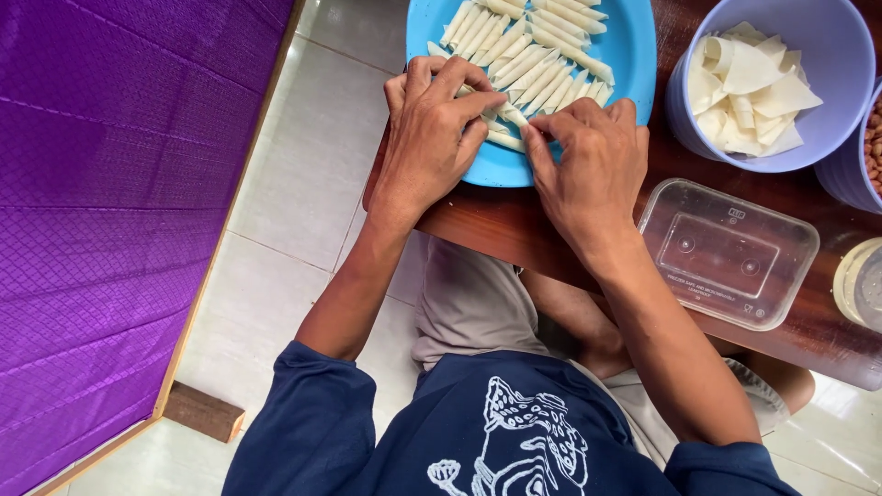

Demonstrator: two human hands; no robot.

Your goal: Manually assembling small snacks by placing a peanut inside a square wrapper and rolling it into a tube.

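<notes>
Bright, even daylight, soft shadows, sharp focus throughout.

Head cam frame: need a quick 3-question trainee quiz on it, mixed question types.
1. True or false: both hands work one pale roll at the near edge of the blue plate.
2. What fills the lavender bucket? A) peanuts B) pale wrapper sheets C) water
3. Which hand is nearer the clear plastic container?

Key: 1 true; 2 B; 3 the right hand, not the left hand.
</notes>
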